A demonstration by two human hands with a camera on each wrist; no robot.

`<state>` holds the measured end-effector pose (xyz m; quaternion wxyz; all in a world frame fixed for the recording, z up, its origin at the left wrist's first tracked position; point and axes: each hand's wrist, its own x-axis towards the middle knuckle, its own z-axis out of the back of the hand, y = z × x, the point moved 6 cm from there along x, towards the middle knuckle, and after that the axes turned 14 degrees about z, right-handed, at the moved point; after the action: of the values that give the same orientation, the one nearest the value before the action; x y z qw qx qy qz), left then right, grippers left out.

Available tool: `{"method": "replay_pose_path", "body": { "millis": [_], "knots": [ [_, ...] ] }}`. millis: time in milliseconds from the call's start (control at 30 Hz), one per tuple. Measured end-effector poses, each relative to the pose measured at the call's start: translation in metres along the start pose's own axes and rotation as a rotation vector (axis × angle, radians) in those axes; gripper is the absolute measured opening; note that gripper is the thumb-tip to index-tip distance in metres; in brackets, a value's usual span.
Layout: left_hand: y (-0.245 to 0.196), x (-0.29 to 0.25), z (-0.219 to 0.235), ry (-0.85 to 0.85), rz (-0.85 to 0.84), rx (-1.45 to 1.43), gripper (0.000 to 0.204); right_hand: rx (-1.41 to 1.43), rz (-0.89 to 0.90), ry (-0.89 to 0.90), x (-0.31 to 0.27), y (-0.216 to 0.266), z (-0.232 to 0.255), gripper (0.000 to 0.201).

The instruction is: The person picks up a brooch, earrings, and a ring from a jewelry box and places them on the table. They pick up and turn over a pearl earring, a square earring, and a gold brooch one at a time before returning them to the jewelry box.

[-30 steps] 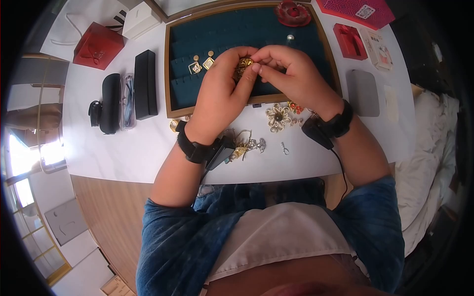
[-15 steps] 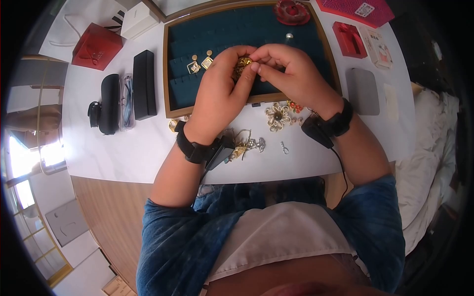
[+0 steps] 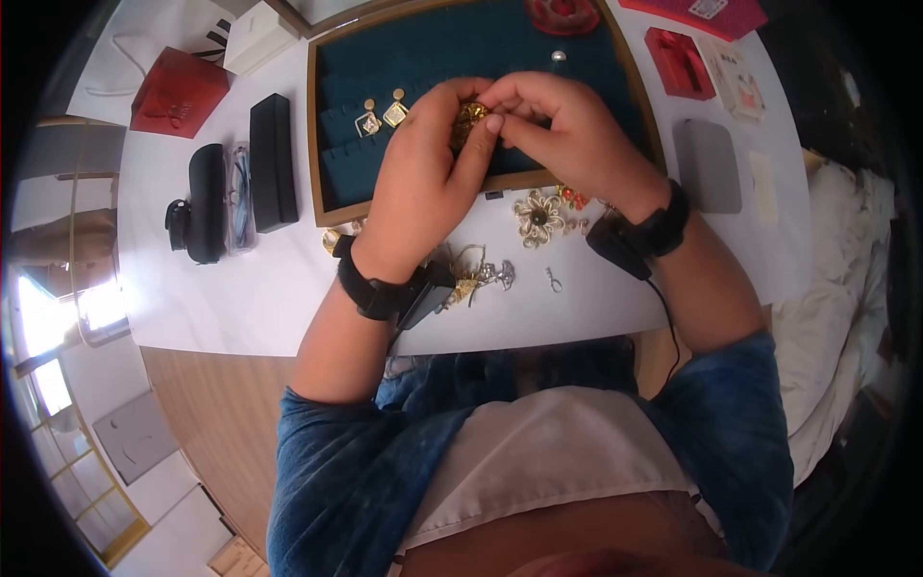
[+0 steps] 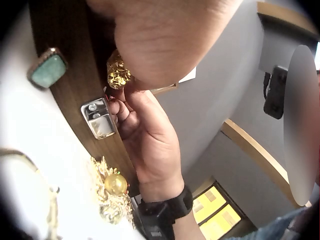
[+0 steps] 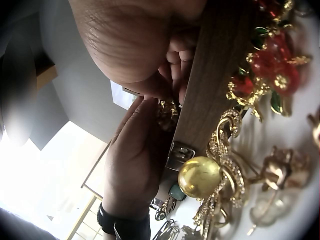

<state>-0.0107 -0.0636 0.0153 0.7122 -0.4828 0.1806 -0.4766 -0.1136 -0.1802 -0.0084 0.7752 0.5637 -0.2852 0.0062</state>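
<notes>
In the head view my left hand (image 3: 423, 178) holds a shiny gold jewelry piece (image 3: 470, 123) between curled fingers and thumb, over the front part of a teal-lined wooden jewelry box (image 3: 500, 50). Its crinkled gold surface (image 4: 119, 74) shows in the left wrist view; which kind of jewelry it is, I cannot tell. My right hand (image 3: 577, 130) meets the left, its fingertips pinching at the same piece. Fingers hide much of it. Two gold drop earrings (image 3: 395, 111) lie in the box left of my hands, and a pearl piece (image 3: 559, 56) sits farther back.
Before the box lie a flower brooch (image 3: 538, 217), red-beaded jewelry (image 5: 280, 67), a green-stone ring (image 4: 48, 71) and a small silver piece (image 3: 553, 280). A long black case (image 3: 273, 159) stands left, a red gift box (image 3: 680, 63) right. A red flower-shaped dish (image 3: 562, 13) is at the back.
The box and things on the table sit slightly higher and farther left in the head view. Both hands stay at the gold piece, with the fingers shifting only a little.
</notes>
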Motion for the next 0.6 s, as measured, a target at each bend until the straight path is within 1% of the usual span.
{"method": "replay_pose_path", "body": {
  "millis": [167, 600],
  "knots": [
    [-0.0029, -0.0003, 0.0009, 0.022, 0.048, 0.001, 0.029, -0.027, -0.007, -0.002, -0.0003, -0.0008, 0.0003, 0.021],
    [-0.0020, -0.0001, 0.0004, 0.015, 0.035, -0.004, 0.029, -0.009, -0.004, -0.002, 0.0000, -0.0002, 0.0001, 0.021]
  ]
}}
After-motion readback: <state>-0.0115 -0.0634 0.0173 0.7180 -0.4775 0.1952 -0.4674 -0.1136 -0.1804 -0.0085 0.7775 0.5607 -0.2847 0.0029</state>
